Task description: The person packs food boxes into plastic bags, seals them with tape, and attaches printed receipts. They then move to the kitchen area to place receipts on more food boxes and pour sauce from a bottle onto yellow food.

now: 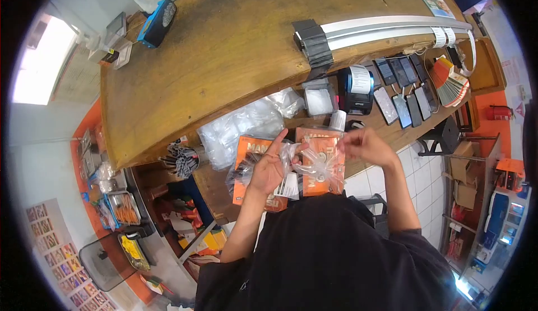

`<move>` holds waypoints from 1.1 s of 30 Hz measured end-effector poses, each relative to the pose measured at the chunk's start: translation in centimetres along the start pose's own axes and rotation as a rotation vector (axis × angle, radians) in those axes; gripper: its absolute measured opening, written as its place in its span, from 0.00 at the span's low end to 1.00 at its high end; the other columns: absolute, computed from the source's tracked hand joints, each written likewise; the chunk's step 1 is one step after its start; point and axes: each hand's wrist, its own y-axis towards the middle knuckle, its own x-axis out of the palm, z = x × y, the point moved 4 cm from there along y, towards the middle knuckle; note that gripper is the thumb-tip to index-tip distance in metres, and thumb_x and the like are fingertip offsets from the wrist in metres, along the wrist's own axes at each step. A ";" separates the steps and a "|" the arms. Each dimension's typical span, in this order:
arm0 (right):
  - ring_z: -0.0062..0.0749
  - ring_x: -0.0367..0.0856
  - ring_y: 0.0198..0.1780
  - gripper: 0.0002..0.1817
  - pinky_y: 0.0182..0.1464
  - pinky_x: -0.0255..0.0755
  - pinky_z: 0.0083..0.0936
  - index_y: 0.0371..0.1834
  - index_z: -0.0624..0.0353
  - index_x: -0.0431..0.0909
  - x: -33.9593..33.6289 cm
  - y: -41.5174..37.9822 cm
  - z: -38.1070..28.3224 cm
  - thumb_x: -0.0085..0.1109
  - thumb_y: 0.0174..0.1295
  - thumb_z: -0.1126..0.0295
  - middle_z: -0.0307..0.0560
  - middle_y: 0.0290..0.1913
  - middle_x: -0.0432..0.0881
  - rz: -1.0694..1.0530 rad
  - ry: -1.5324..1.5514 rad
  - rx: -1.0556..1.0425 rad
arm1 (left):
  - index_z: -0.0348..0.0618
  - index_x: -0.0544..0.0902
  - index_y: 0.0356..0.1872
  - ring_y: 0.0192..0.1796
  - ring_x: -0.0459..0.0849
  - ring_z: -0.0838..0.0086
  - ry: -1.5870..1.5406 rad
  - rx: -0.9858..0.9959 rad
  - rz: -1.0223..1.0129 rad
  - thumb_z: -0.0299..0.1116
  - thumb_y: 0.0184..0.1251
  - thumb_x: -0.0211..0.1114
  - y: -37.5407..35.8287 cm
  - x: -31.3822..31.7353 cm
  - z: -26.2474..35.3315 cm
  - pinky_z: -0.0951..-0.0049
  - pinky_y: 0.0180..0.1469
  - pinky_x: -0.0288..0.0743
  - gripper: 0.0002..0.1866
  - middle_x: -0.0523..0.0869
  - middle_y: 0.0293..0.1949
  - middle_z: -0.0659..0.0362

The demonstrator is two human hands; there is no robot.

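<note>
The person's left hand [268, 171] was palm up, and its pointing finger stuck straight up and a bit to the right. The other fingers bent in by the crumpled plastic in the middle. I could not tell if that grip was clamped on the plastic or just next to it. The left arm reached up from the dark shirt [330, 249], leaning in.

The right hand [369, 147] was bent at the wrist, with its back up. Its grip was together, thumb and fingertips pinched on the top edge of the right clear bag [324, 168]. That elbow was bent out to the side.

The right bag lay on the low wooden tabletop [385, 137], between the two hands. It had orange packs with big letters inside. The left clear bag [240, 171] lay just beside it, partly under the left hand and arm, and it had orange packs in it too. A white paper slip [288, 186] with print sat between the bags.

Behind them, a see-through tub [319, 101] held something white. A round pot [193, 157] on the left was full of thin, dark wrapped things. A white cup [338, 120] stood behind the right bag.
</note>
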 end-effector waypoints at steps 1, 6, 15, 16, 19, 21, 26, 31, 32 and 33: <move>0.30 0.85 0.33 0.09 0.39 0.77 0.28 0.40 0.69 0.87 0.7 -1.0 -0.3 0.62 0.62 0.74 0.48 0.31 0.88 -0.049 -0.050 -0.007 | 0.46 0.51 0.82 0.55 0.84 0.60 -0.113 -0.021 -0.145 0.18 0.61 0.44 0.1 -0.7 -0.1 0.61 0.64 0.74 0.42 0.66 0.72 0.29; 0.45 0.86 0.36 0.10 0.42 0.77 0.35 0.38 0.68 0.86 6.4 0.2 -0.1 0.64 0.59 0.72 0.56 0.34 0.87 -0.030 -0.330 -0.204 | 0.46 0.52 0.81 0.63 0.81 0.61 0.301 -0.099 -0.101 0.12 0.57 0.46 -0.5 -0.6 -0.5 0.63 0.70 0.71 0.45 0.67 0.74 0.38; 0.57 0.85 0.41 0.08 0.46 0.76 0.44 0.36 0.69 0.84 10.4 0.8 -0.5 0.61 0.59 0.75 0.63 0.35 0.85 0.067 -0.267 -0.248 | 0.43 0.69 0.75 0.41 0.86 0.79 1.392 0.010 0.132 0.10 0.52 0.49 -3.3 3.0 1.3 0.70 0.44 0.79 0.42 0.87 0.51 0.53; 0.57 0.85 0.41 0.08 0.46 0.76 0.45 0.35 0.69 0.84 10.5 0.6 -0.6 0.61 0.59 0.75 0.63 0.35 0.85 0.073 -0.264 -0.245 | 0.43 0.69 0.74 0.36 0.87 0.76 1.529 -0.053 0.201 0.11 0.52 0.50 -3.9 3.9 1.7 0.67 0.40 0.79 0.41 0.89 0.42 0.52; 0.57 0.84 0.41 0.08 0.45 0.76 0.45 0.37 0.70 0.84 10.7 -0.4 -1.2 0.61 0.61 0.74 0.62 0.36 0.84 0.095 -0.323 -0.280 | 0.42 0.73 0.71 0.24 0.85 0.63 1.907 0.211 0.252 0.15 0.55 0.56 -5.0 5.2 1.7 0.59 0.32 0.77 0.37 0.86 0.24 0.50; 0.58 0.83 0.40 0.08 0.45 0.76 0.46 0.38 0.70 0.83 10.9 -1.8 -2.1 0.60 0.63 0.74 0.61 0.37 0.84 0.122 -0.407 -0.316 | 0.43 0.76 0.68 0.24 0.85 0.55 2.064 0.374 0.326 0.18 0.57 0.62 -6.3 6.7 1.0 0.57 0.32 0.77 0.33 0.85 0.22 0.48; 0.59 0.82 0.40 0.07 0.43 0.76 0.47 0.42 0.69 0.78 11.5 -5.7 -6.2 0.57 0.63 0.77 0.62 0.37 0.80 0.228 -0.573 -0.290 | 0.44 0.81 0.56 0.33 0.87 0.52 2.219 0.448 0.556 0.23 0.57 0.69 -7.7 11.1 -0.7 0.53 0.36 0.78 0.22 0.88 0.30 0.50; 0.57 0.82 0.40 0.06 0.41 0.77 0.45 0.42 0.69 0.75 11.8 -4.7 -5.0 0.57 0.65 0.77 0.62 0.38 0.79 0.281 -0.514 -0.459 | 0.39 0.82 0.50 0.42 0.86 0.54 2.215 0.730 0.267 0.21 0.61 0.66 -7.9 11.2 -0.9 0.59 0.41 0.79 0.15 0.86 0.32 0.49; 0.54 0.83 0.38 0.07 0.40 0.77 0.42 0.41 0.69 0.76 11.6 -4.4 -4.6 0.59 0.65 0.76 0.61 0.37 0.80 0.313 -0.466 -0.474 | 0.37 0.82 0.50 0.44 0.85 0.54 2.222 0.794 0.151 0.20 0.62 0.65 -7.8 10.9 -1.1 0.60 0.42 0.79 0.14 0.86 0.33 0.48; 0.51 0.84 0.37 0.07 0.39 0.78 0.40 0.41 0.70 0.76 11.3 -4.2 -4.4 0.60 0.66 0.76 0.59 0.36 0.81 0.343 -0.419 -0.488 | 0.37 0.82 0.49 0.45 0.85 0.55 2.137 0.826 0.107 0.20 0.61 0.66 -7.6 10.2 -1.2 0.61 0.44 0.79 0.15 0.86 0.33 0.50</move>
